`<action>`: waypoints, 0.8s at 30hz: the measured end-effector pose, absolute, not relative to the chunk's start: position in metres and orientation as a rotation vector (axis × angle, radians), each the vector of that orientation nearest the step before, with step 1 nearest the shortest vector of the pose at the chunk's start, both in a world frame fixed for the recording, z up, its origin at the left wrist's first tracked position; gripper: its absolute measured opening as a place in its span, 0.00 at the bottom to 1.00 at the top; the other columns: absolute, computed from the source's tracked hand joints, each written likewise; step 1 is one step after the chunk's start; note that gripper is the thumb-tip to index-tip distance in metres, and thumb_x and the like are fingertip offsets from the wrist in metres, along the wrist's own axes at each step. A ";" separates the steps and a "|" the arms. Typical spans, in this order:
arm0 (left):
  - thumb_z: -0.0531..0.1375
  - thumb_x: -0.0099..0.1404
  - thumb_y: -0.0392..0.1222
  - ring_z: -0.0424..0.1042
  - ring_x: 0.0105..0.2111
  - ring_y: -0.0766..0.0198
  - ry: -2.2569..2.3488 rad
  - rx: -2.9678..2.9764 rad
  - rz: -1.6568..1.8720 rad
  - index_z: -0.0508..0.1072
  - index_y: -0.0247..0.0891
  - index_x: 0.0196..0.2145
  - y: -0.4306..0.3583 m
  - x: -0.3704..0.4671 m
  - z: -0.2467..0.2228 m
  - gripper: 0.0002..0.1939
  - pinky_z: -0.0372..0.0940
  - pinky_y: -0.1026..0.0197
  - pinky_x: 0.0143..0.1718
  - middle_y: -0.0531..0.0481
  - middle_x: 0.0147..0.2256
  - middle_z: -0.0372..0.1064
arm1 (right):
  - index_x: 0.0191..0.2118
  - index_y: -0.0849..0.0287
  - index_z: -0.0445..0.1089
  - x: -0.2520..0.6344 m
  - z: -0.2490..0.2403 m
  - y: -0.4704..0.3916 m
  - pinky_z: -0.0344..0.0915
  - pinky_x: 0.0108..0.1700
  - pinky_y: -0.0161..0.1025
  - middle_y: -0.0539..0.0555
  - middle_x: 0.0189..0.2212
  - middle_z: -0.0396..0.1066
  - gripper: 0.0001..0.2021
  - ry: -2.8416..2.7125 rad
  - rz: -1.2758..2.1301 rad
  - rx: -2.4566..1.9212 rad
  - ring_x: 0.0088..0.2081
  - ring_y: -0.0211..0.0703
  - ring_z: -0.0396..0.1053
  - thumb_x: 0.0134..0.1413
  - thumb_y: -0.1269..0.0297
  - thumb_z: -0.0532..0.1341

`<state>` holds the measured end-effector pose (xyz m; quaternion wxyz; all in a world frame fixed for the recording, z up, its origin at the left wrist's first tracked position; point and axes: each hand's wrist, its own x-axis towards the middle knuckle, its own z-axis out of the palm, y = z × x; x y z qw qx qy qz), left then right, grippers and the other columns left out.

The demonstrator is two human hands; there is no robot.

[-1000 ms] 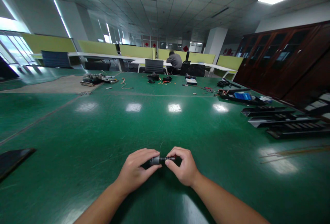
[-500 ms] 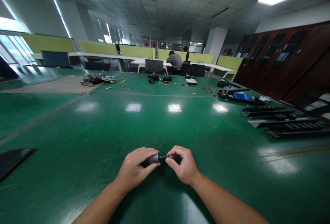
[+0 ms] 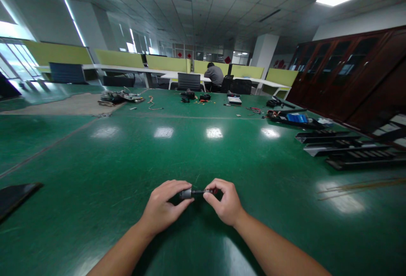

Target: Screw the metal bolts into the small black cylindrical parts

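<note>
Between the thumb and fingers of my left hand (image 3: pixel 165 206) is a short grey and black cylinder (image 3: pixel 186 193). A thin dark shaft (image 3: pixel 198 191) runs from its right end toward my right hand (image 3: pixel 226 202). My right thumb and forefinger pinch the far end of that shaft, where a small reddish part shows; its shape is mostly hidden by the fingers. Both hands are just above the green tabletop (image 3: pixel 190 153), close together.
Black metal channels (image 3: pixel 361 155) lie at the right, near thin rods (image 3: pixel 358 188). Farther back are a tray with a blue pack (image 3: pixel 296 118), tools (image 3: pixel 188 95) and a pile of parts (image 3: pixel 117 97). A dark flat object (image 3: pixel 17 195) sits left. A person (image 3: pixel 214 74) sits beyond.
My left hand and the cylinder have moved slightly left, so more of the shaft shows between the hands. My right hand has hardly moved.
</note>
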<state>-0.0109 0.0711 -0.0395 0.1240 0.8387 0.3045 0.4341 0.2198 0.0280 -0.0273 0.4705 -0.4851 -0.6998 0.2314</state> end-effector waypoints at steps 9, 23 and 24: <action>0.68 0.59 0.40 0.75 0.43 0.57 0.905 2.430 1.274 0.75 0.43 0.47 0.072 -0.011 -0.038 0.17 0.70 0.54 0.46 0.46 0.42 0.76 | 0.32 0.58 0.75 0.220 -0.029 0.029 0.63 0.35 0.38 0.51 0.27 0.72 0.03 -1.705 0.572 -1.196 0.30 0.42 0.69 0.55 0.67 0.64; 0.68 0.59 0.40 0.74 0.43 0.56 0.937 2.409 1.283 0.75 0.43 0.46 0.072 -0.013 -0.039 0.16 0.70 0.54 0.47 0.46 0.42 0.75 | 0.32 0.58 0.75 0.222 -0.028 0.030 0.63 0.35 0.38 0.51 0.26 0.71 0.03 -1.675 0.563 -1.185 0.29 0.42 0.68 0.54 0.66 0.64; 0.68 0.59 0.40 0.74 0.43 0.56 0.935 2.410 1.287 0.76 0.43 0.46 0.072 -0.014 -0.039 0.16 0.70 0.54 0.47 0.46 0.42 0.75 | 0.32 0.58 0.75 0.222 -0.028 0.030 0.63 0.35 0.38 0.51 0.26 0.71 0.03 -1.664 0.575 -1.178 0.29 0.42 0.68 0.54 0.66 0.65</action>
